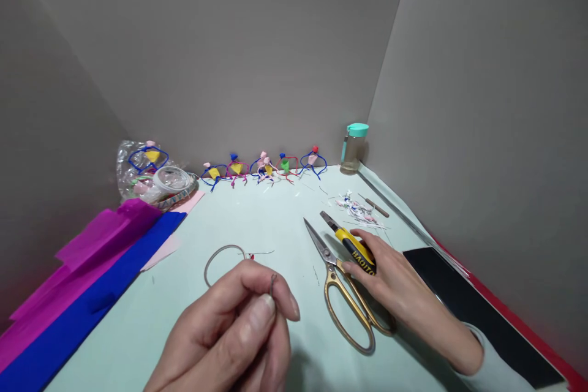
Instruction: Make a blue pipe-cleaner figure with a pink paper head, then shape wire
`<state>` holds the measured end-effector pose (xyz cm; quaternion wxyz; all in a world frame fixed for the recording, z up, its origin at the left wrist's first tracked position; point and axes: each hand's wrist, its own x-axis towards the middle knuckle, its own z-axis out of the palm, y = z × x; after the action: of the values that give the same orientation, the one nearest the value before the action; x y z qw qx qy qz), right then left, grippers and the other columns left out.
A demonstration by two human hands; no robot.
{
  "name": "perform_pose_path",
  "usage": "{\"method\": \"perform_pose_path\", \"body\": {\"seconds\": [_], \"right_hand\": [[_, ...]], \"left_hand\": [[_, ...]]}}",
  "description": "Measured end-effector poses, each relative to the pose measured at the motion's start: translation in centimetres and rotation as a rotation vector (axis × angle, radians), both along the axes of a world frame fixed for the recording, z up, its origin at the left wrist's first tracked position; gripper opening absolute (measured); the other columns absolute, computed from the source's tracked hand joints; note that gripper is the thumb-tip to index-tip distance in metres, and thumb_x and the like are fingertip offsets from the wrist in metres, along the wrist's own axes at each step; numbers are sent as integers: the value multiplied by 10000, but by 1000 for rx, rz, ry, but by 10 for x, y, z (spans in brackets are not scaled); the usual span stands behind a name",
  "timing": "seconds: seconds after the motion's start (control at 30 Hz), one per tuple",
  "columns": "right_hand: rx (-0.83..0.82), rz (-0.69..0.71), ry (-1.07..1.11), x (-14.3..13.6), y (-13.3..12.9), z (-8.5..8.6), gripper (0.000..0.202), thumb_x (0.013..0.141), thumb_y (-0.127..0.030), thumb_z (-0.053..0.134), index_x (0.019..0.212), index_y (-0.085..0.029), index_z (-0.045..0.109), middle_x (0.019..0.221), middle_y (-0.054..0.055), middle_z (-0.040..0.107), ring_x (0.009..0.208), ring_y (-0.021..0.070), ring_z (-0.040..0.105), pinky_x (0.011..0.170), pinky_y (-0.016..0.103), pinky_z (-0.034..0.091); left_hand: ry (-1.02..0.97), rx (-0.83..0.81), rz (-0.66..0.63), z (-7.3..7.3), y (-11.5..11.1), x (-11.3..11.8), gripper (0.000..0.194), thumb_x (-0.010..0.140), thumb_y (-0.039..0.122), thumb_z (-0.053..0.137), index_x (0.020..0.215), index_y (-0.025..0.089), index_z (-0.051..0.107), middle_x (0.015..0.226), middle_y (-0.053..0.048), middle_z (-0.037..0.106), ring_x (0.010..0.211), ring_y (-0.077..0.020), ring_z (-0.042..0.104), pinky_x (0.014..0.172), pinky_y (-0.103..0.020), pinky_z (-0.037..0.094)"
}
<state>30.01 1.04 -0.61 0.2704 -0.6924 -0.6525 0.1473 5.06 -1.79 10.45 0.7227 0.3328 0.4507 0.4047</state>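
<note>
My left hand is closed in a pinch at the front middle, with a thin dark piece of wire standing up between thumb and index finger. Its lower end is hidden by the fingers. My right hand is closed round a yellow and black utility knife, thumb on one side and fingers on the other. Beneath and beside it lie gold-handled scissors, points facing away from me. Behind my left hand are a grey ring and a small red piece with thin wire.
Several small figures of coloured cord and paper stand along the back wall. A bottle, scraps and an awl-like tool lie right. Left are magenta paper, blue paper and a tape roll. A black panel lies right.
</note>
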Motion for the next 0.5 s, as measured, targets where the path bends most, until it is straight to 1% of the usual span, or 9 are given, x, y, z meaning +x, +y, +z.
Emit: {"method": "perform_pose_path", "body": {"seconds": [0.1, 0.2, 0.27, 0.33, 0.4, 0.43, 0.5], "right_hand": [[-1, 10, -39, 1, 0, -5, 578, 984, -518, 496, 1418, -137, 457, 1409, 207, 597, 1317, 369, 571, 1052, 551, 497], [35, 17, -86, 2, -1, -12, 588, 995, -515, 489, 1434, -126, 439, 1384, 215, 606, 1293, 362, 588, 1054, 550, 496], [43, 18, -99, 2, -1, -16, 583, 999, -504, 494, 1438, -127, 431, 1349, 212, 622, 1274, 349, 602, 1049, 534, 502], [40, 18, -109, 2, -1, -17, 547, 1002, -487, 499, 1418, -135, 444, 1300, 203, 642, 1235, 339, 625, 1021, 511, 520], [44, 18, -123, 1, 0, -15, 511, 999, -473, 510, 1382, -137, 469, 1233, 194, 661, 1183, 339, 645, 992, 497, 531], [46, 18, -132, 0, 1, -13, 494, 996, -466, 515, 1361, -135, 482, 1198, 189, 667, 1154, 341, 651, 978, 493, 534], [45, 20, -149, -1, 1, -10, 454, 989, -454, 525, 1308, -131, 510, 1132, 177, 668, 1098, 343, 658, 950, 483, 540]], "left_hand": [[-19, -28, 41, 2, 0, -4, 409, 535, 461, 977, 707, 226, 691, 626, 30, 593, 487, -58, 477, 475, -183, 419], [42, 8, 36, 4, 1, -7, 342, 592, 424, 947, 753, 236, 711, 727, -32, 686, 558, -140, 597, 483, -252, 514], [53, 13, 31, 6, 2, -8, 311, 616, 421, 929, 747, 239, 715, 728, -51, 708, 551, -169, 613, 489, -299, 547], [-18, -30, 20, 7, 1, -8, 321, 568, 401, 964, 704, 240, 721, 669, -24, 702, 487, -135, 578, 496, -284, 541], [-114, -61, -12, 7, 0, -7, 313, 550, 382, 980, 668, 233, 730, 596, 5, 676, 443, -93, 542, 483, -230, 501], [-148, -64, -34, 6, -1, -6, 298, 567, 385, 974, 663, 227, 739, 582, 7, 672, 448, -84, 550, 487, -210, 487], [-180, -31, -76, 5, -2, -6, 270, 626, 410, 941, 677, 216, 761, 620, -6, 690, 492, -93, 596, 518, -202, 493]]}}
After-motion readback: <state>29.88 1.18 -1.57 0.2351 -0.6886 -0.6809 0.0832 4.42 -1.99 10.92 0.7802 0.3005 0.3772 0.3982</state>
